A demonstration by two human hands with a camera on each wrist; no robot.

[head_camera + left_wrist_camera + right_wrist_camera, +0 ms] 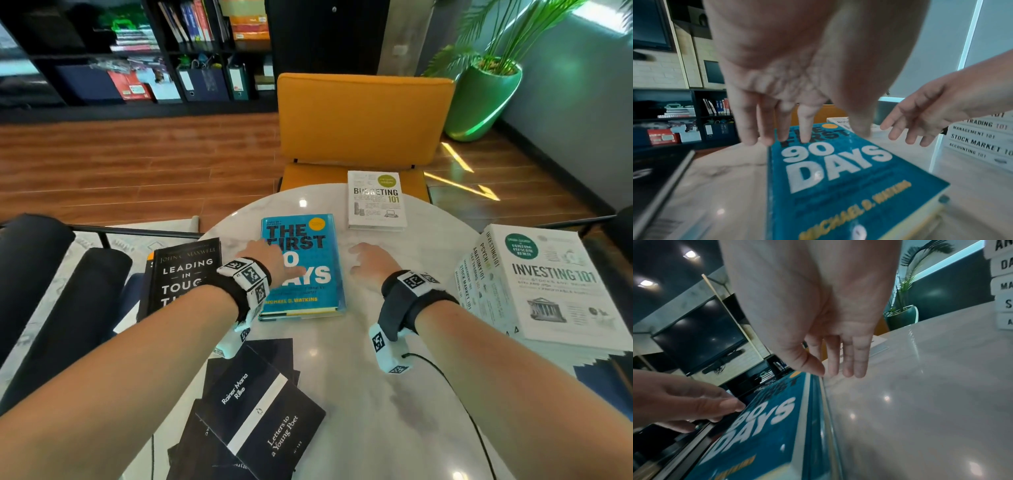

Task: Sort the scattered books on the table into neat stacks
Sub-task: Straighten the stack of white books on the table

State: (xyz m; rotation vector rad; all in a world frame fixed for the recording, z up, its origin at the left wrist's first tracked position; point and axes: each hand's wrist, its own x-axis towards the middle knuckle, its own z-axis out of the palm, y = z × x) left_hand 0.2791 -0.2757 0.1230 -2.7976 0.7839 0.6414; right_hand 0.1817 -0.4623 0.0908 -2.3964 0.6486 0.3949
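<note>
A blue book, "The First 90 Days" point(308, 274), lies at the centre of the round white table point(349, 394) and seems to rest on another book. My left hand point(274, 260) is over its left half, fingers straight, fingertips point(805, 138) near the far left corner. My right hand point(363, 262) hangs relaxed just beyond the book's right edge, its thumb close to that edge point(818, 371), and holds nothing. A black book, "Leading in Tough Times" point(181, 274), lies at the left. "Budgeting 101" point(376, 200) lies at the far edge. A tall white stack topped by "Investing 101" point(555, 284) stands at the right. Thin black books point(257, 411) are fanned out near me.
An orange chair point(363, 120) stands behind the table. A dark chair point(51, 291) is at the left. A green plant pot point(479, 99) sits at the back right, and black shelves point(137, 51) line the far wall. A thin black cable point(448, 383) runs under my right forearm.
</note>
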